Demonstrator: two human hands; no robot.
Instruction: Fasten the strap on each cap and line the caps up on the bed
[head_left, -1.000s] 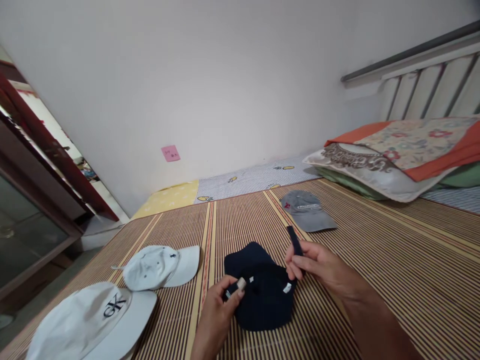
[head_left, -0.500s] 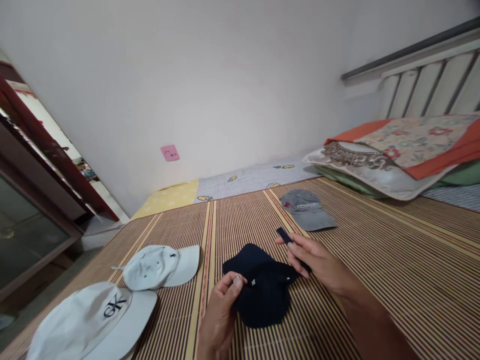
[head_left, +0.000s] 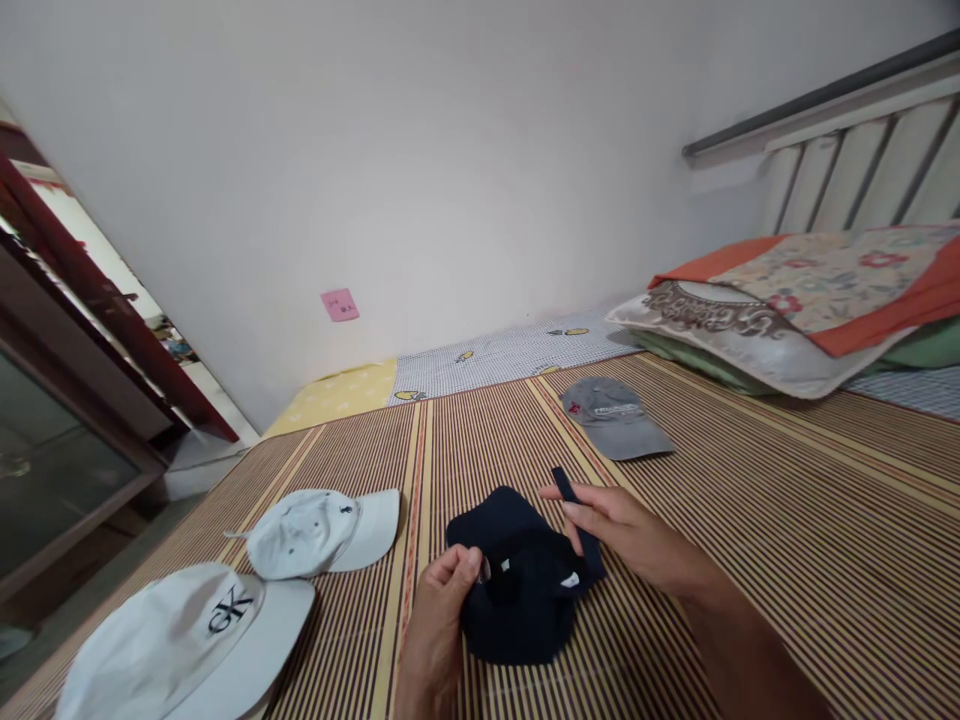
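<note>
A dark navy baseball cap [head_left: 517, 620] lies on the striped mat in front of me, its inside and white labels partly showing. My left hand [head_left: 442, 610] pinches the cap's left edge, near a small metal buckle at the fingertips. Between the thumb and fingers of my right hand [head_left: 622, 525] is the cap's dark strap [head_left: 564, 486], its free end pointing up. A grey cap [head_left: 619, 420] rests beyond my right hand. To the left lie a white cap with a small dark emblem [head_left: 300, 535] and a larger white cap with black letters [head_left: 180, 640].
The striped mat [head_left: 750, 500] covers the bed. Pillows with a floral orange cover [head_left: 817, 290] are piled at the right, below a white radiator [head_left: 862, 165]. A pink note [head_left: 340, 305] is on the wall. A doorway [head_left: 112, 300] stands at the left.
My right hand has shifted slightly left and turned the strap more upright. The navy cap has tilted a little, showing more of a white label inside. My left hand keeps its pinch.
</note>
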